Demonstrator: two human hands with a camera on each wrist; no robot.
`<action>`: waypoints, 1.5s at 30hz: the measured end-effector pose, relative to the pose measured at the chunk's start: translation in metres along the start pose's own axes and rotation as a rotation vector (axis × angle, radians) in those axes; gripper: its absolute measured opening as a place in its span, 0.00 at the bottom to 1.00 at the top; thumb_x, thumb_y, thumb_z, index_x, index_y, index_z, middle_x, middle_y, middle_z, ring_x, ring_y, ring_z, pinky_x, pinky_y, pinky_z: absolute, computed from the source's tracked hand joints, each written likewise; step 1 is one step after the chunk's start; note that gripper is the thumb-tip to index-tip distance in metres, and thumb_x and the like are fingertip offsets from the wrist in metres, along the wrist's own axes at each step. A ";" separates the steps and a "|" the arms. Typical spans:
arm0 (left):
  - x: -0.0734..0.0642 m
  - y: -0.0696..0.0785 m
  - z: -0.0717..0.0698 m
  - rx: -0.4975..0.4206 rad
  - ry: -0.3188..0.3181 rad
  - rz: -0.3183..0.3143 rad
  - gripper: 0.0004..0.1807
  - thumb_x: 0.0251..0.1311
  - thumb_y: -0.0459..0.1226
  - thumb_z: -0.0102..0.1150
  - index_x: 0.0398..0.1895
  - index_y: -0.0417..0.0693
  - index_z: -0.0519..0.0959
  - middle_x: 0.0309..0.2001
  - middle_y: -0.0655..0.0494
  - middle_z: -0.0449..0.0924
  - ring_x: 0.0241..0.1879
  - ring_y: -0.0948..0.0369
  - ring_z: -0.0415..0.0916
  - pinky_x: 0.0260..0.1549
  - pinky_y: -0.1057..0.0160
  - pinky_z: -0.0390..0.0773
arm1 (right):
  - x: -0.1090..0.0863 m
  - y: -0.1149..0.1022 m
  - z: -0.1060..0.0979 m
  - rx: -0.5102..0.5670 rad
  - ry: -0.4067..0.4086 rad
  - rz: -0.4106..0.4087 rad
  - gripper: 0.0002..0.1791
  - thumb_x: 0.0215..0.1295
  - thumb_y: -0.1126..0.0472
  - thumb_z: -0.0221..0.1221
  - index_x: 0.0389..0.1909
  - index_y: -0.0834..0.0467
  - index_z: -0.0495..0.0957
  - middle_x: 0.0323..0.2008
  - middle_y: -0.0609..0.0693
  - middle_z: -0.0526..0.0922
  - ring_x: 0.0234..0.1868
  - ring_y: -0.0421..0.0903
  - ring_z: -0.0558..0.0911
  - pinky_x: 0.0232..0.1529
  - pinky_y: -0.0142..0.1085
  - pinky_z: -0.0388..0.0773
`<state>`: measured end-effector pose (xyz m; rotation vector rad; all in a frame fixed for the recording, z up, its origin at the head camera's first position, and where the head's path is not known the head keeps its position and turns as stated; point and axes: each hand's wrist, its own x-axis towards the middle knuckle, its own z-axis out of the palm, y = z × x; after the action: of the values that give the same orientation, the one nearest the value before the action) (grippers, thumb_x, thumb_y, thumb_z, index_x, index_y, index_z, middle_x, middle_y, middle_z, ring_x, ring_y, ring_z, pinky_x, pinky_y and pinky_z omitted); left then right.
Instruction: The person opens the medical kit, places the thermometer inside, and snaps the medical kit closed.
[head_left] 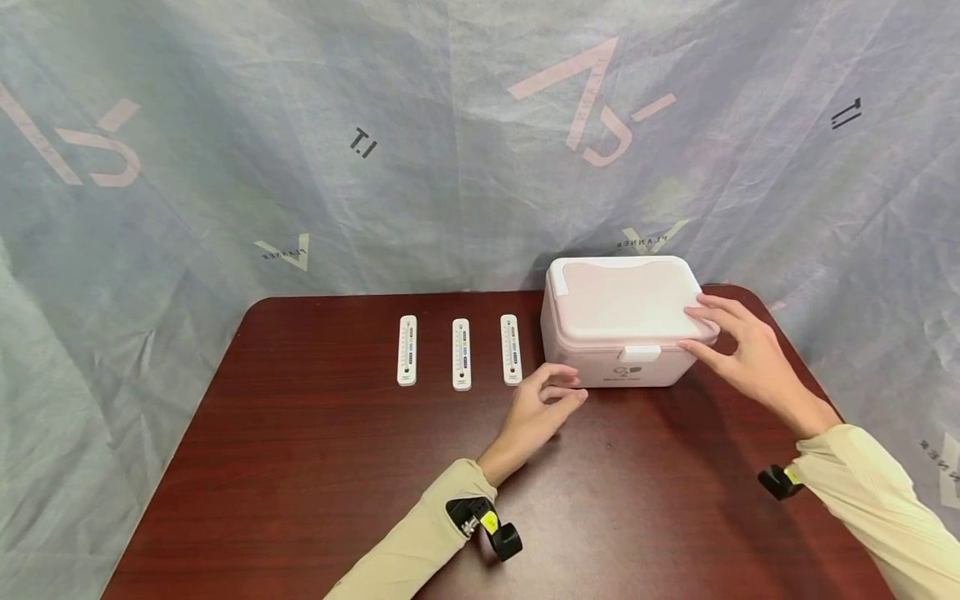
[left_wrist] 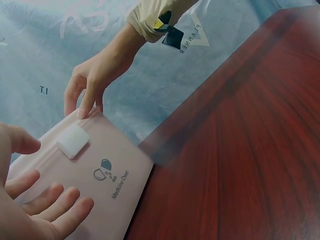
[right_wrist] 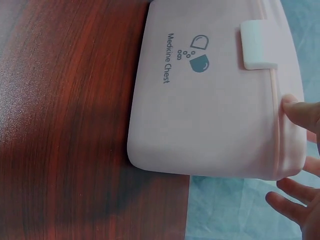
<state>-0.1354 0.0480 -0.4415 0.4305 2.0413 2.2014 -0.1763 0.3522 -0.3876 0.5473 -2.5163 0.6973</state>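
Note:
A pale pink medicine chest (head_left: 630,304) with a white front latch (head_left: 640,353) stands at the table's back right, lid down. My right hand (head_left: 738,350) holds the lid's front right corner, thumb (right_wrist: 300,111) on the front edge and fingers round the side. "Medicine Chest" and a capsule logo (left_wrist: 104,170) mark its front. By the front left corner is my left hand (head_left: 534,414), holding nothing, its fingers loosely bent; the left wrist view shows them spread before the chest's front.
Three white thermometers lie side by side left of the chest: a left one (head_left: 407,350), a middle one (head_left: 461,354) and a right one (head_left: 511,350). The dark red wooden table (head_left: 315,467) ends at a grey printed curtain (head_left: 420,200) behind.

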 end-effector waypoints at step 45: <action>0.030 -0.008 0.054 -0.251 0.081 -0.086 0.14 0.57 0.30 0.62 0.45 0.31 0.79 0.39 0.40 0.83 0.37 0.59 0.81 0.33 0.62 0.81 | -0.004 -0.001 0.007 0.062 0.074 -0.022 0.33 0.39 0.72 0.73 0.53 0.62 0.79 0.58 0.58 0.74 0.54 0.29 0.70 0.44 0.14 0.66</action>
<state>-0.1495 0.1090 -0.4427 0.2265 1.7490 2.4146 -0.1747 0.3484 -0.3945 0.5591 -2.4243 0.7750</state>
